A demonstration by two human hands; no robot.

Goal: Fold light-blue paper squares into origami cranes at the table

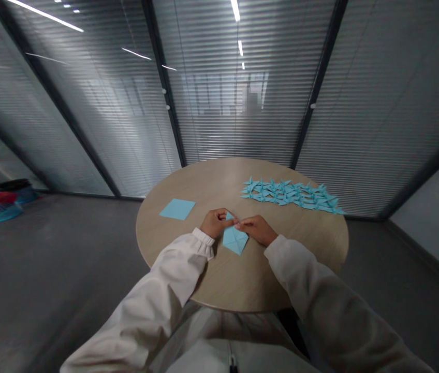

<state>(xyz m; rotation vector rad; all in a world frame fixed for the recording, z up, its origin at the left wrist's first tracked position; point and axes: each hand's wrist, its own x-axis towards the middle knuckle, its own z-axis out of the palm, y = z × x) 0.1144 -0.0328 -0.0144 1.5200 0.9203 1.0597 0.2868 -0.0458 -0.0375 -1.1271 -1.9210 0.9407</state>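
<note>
A partly folded sheet of light blue origami paper [235,241] lies on the round table in front of me, with crossing crease lines on its near part. My left hand [218,223] is closed on its far left edge, fingers pinching the paper. From the other side my right hand [257,228] pinches the far right edge, its fingertips meeting those of the left. Part of the paper's far end is hidden under the fingers. Left of my hands rests a flat stack or sheet of blue paper [177,209]. Folded blue paper cranes [291,194] sit in rows at the back right.
The round wooden table [211,178] stands close to a glass partition with blinds [238,129]. On the floor at far left are a blue basket [4,211] with something red on it and a dark-rimmed bin [12,185]. A white wall is at the right.
</note>
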